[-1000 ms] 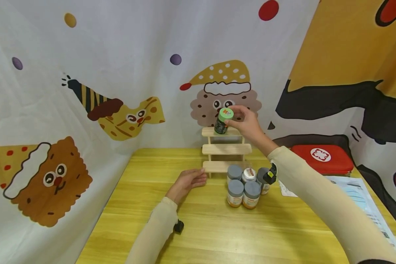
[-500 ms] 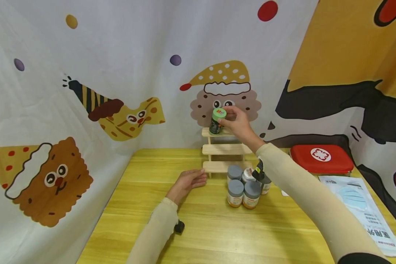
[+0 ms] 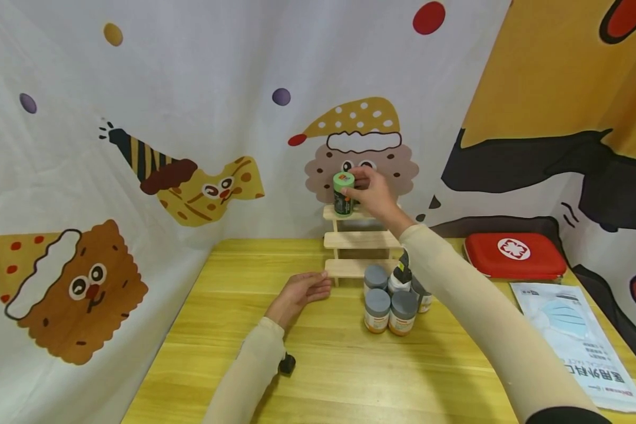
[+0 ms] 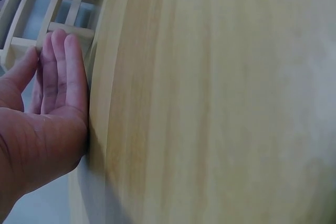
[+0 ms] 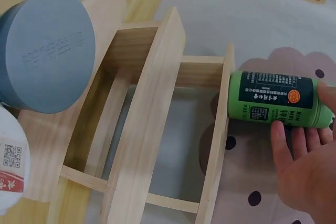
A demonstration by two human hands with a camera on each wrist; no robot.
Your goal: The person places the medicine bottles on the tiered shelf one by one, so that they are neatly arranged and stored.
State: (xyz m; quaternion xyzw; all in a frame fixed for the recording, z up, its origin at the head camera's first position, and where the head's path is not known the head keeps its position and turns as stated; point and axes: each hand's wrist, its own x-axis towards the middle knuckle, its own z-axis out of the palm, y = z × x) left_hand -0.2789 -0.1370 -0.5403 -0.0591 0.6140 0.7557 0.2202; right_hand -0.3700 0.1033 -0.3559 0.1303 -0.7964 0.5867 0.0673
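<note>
My right hand [image 3: 373,191] pinches the upper part of a small green bottle [image 5: 273,97] with a dark label and a light green cap. The bottle stands upright at the left end of the top shelf, its base right at the board in the right wrist view. The wooden three-tier rack [image 3: 356,238] stands at the back of the table. My left hand [image 4: 58,87] lies low beside the rack, fingers nearly straight, with the fingertips and thumb at the left end of its bottom shelf [image 3: 350,268].
Several grey-lidded jars [image 3: 377,301] and one white-lidded jar [image 5: 10,161] cluster before the rack's right side, under my right forearm. To the right are a red case [image 3: 530,259] with a white emblem and a face mask packet [image 3: 572,335]. A patterned curtain [image 3: 201,70] hangs behind.
My right hand has carried the green bottle leftward along the top shelf to its left end, and the bottle has gone from tilted to upright. My left hand has stayed in place.
</note>
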